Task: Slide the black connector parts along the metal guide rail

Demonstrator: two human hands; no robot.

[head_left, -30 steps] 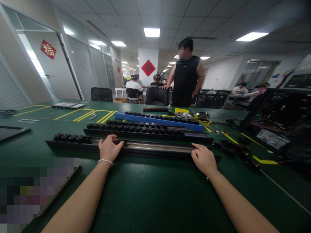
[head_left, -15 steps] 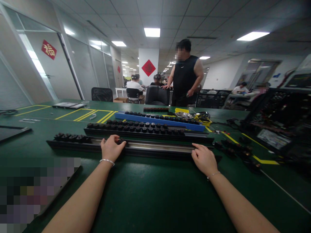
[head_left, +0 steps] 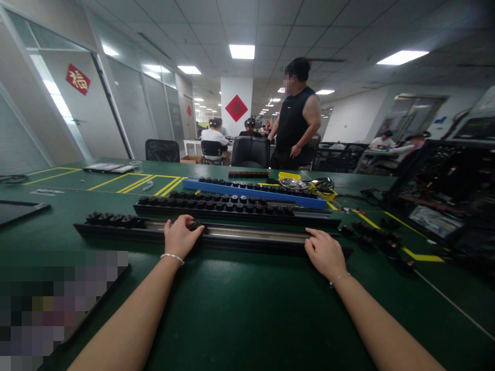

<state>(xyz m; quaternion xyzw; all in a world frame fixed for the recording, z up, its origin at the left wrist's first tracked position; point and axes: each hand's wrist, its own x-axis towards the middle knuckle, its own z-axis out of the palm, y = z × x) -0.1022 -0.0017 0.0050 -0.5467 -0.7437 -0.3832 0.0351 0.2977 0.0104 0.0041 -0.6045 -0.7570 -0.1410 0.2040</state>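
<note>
A long black track rail (head_left: pixel 247 235) with a bare metallic channel lies across the green table. Several black socket-like modules (head_left: pixel 116 220) sit in its left end. My left hand (head_left: pixel 181 237) is over the channel left of the middle, thumb and fingers closed around one small black socket-like module (head_left: pixel 197 225). Part of that module is hidden by the fingers. At the right end, my right hand (head_left: pixel 325 253) holds the rail, its index finger stretched along the top and its other fingers bent, partly hidden.
Behind lie another black rail (head_left: pixel 232 208) filled with modules and a blue rail (head_left: pixel 253 193). Loose black modules (head_left: pixel 381 239) lie at right beside an open equipment case (head_left: pixel 436 190). A metal bowl (head_left: pixel 293 183) is farther back. A person (head_left: pixel 296 121) stands beyond the table.
My left hand has shifted slightly right along the rail with the module. My right hand stays in place. The standing person's arms and body have moved a little.
</note>
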